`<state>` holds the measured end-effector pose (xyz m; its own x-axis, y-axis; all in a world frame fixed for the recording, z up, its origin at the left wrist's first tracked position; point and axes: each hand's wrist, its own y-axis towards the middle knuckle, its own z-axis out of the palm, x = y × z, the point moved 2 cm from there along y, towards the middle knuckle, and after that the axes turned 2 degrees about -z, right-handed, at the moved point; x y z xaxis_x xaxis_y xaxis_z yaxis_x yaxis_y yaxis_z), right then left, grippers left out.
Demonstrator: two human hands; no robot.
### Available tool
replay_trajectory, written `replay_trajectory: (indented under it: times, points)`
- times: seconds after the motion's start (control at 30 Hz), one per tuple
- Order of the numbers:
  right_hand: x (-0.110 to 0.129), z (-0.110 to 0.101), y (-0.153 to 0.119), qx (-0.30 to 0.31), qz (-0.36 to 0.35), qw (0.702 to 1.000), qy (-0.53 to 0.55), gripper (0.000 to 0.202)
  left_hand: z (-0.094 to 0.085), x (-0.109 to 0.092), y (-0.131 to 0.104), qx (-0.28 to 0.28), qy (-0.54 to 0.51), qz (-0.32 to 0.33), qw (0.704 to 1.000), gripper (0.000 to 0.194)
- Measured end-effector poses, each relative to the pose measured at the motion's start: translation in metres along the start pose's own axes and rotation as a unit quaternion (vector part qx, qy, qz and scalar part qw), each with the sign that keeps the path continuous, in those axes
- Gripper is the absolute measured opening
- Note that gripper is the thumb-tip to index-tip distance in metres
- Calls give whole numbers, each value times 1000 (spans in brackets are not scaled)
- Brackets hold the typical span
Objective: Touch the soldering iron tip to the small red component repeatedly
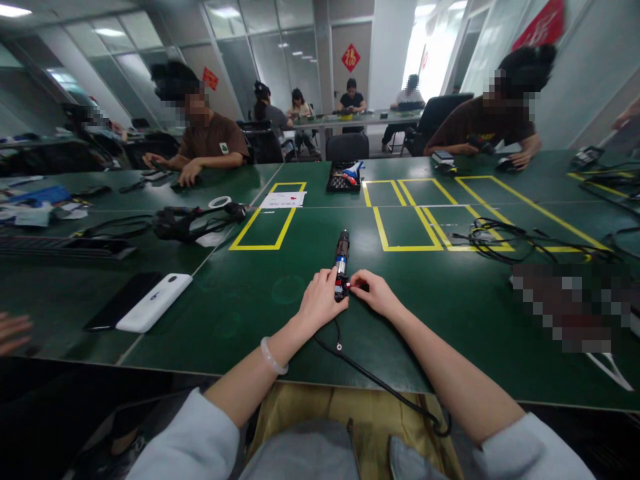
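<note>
On the green table in front of me lies an opened electric screwdriver (342, 250), its tip pointing away from me. It has a dark front end, a silver and blue motor section and red and black parts at the rear. My left hand (320, 293) is closed around its rear left side. At its right side, my right hand (373, 291) pinches with thumb and fingertips at a small red part; the exact piece between the fingers is too small to make out. A black cable (380, 383) runs from below my hands over the table edge. A thin lead with a ring terminal (339, 347) hangs beside it.
A black parts tray (344, 177) with tools stands ahead. To the left lie a white phone-like device (155, 303), a black slab (123, 301) and a black strapped bundle (185, 221). Coiled cables (505, 235) lie right. Two people sit across the table; another person's hand (14, 332) shows far left.
</note>
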<state>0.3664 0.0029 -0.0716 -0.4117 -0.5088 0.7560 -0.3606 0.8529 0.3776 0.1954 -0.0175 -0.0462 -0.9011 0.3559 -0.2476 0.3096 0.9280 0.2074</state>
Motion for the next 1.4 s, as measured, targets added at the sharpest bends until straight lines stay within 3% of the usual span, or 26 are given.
replay_trajectory:
  times: [0.3,0.5,0.73,0.87,1.0,1.23,1.4]
  points:
    - [5,-3,0,-4,11,999,34,10,-5,-7,4,0,40,-4,999,72]
    - [4,-2,-2,-15,33,998,55,16,-5,-13,17,-11,74,-40,996,67]
    - [2,-4,-2,-13,45,995,88,21,-11,8,14,-20,121,-22,992,68]
    - [-2,-6,-2,-15,62,994,87,22,-24,38,3,-19,152,-17,988,68]
    - [-2,-6,-3,-5,64,995,70,19,-38,86,-10,-22,190,-33,981,67]
    - [3,-6,-2,5,67,996,50,18,-66,185,-32,-1,228,-131,965,71]
    - [3,-5,-2,8,71,996,49,19,-87,232,-43,22,233,-203,951,71]
